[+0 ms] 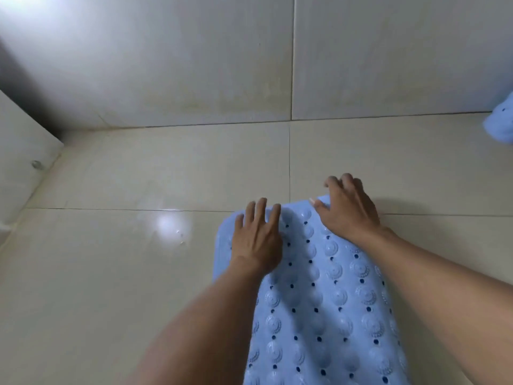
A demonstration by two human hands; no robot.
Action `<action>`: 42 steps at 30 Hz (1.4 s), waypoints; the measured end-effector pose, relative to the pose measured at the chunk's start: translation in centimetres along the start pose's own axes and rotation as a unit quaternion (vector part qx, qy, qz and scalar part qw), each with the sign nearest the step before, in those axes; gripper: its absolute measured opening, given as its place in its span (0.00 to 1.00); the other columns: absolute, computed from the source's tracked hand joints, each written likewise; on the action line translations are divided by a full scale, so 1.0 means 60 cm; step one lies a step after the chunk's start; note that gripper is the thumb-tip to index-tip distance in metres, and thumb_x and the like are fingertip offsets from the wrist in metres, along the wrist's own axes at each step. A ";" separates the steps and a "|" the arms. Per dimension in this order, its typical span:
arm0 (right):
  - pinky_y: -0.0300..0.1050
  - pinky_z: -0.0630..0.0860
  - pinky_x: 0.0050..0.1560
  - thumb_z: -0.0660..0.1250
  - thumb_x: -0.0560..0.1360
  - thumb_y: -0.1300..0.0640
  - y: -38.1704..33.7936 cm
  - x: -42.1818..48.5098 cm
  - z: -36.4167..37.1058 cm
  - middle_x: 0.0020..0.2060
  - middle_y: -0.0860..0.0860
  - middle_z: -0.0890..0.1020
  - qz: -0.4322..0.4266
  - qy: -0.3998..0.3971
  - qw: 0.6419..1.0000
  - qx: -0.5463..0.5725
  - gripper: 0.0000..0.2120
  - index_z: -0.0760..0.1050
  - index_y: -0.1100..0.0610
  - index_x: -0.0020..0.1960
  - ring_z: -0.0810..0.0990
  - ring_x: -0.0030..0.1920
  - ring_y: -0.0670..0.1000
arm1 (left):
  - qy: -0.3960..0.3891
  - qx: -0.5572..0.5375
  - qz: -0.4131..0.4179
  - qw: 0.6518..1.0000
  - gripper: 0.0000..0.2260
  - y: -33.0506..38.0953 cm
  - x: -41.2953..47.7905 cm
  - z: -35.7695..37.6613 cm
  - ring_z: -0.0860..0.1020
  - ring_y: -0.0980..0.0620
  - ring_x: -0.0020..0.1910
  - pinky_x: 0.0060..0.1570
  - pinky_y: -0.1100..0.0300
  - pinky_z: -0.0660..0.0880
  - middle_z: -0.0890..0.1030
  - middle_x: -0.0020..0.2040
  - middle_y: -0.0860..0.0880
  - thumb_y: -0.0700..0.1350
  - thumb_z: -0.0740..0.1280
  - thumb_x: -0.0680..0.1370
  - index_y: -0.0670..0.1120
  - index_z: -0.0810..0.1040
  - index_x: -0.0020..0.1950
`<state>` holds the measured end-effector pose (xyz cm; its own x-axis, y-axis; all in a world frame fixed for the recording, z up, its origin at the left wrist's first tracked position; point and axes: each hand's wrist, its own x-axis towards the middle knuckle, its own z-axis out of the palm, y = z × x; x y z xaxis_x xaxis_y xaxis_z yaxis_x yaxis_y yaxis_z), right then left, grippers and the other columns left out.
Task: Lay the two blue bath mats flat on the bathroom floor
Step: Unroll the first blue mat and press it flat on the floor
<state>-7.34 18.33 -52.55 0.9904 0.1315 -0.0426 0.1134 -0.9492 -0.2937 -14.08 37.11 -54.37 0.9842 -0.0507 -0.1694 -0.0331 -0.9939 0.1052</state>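
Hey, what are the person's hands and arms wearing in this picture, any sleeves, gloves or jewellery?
Nothing is worn. The left hand and the right hand have no gloves, rings, watch or bracelets. No sleeves show anywhere up to the picture's edge, and there are no markings or tattoos to be seen.

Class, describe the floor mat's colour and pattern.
Light blue bath mat, round bumps and dark holes; head view.

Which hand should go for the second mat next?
Right, probably. The right hand sits at the far right corner of the first mat, on the same side as the second mat at the frame's right edge. The left hand presses the mat's left side, farther away.
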 end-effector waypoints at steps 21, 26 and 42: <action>0.61 0.83 0.50 0.86 0.47 0.42 0.054 -0.200 -0.077 0.51 0.56 0.87 0.310 -0.273 0.801 0.433 0.50 0.75 0.59 0.64 0.87 0.49 0.59 | -0.150 -0.051 -0.095 0.983 0.43 0.010 -0.177 0.062 0.26 0.44 0.77 0.77 0.37 0.37 0.26 0.78 0.53 0.80 0.41 0.70 0.63 0.31 0.79; 0.59 0.80 0.59 0.80 0.39 0.26 0.082 -0.198 -0.079 0.63 0.56 0.79 0.391 -0.133 0.865 0.286 0.67 0.66 0.58 0.69 0.81 0.59 0.61 | -0.165 -0.045 -0.136 0.976 0.46 -0.027 -0.160 0.048 0.30 0.41 0.79 0.78 0.38 0.40 0.29 0.81 0.49 0.80 0.45 0.71 0.60 0.33 0.81; 0.45 0.73 0.37 0.82 0.63 0.45 0.129 -0.216 -0.136 0.43 0.52 0.82 0.370 -0.164 0.823 0.399 0.31 0.79 0.59 0.60 0.80 0.42 0.51 | -0.191 -0.027 -0.041 0.980 0.49 0.014 -0.177 0.062 0.27 0.43 0.78 0.70 0.24 0.38 0.28 0.80 0.55 0.85 0.50 0.63 0.69 0.32 0.77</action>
<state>-18.64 6.96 -46.49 0.6760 -0.2029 -0.7084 -0.7281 -0.3324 -0.5995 -25.20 36.46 -56.12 0.8459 -0.0139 -0.5331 0.0625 -0.9902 0.1251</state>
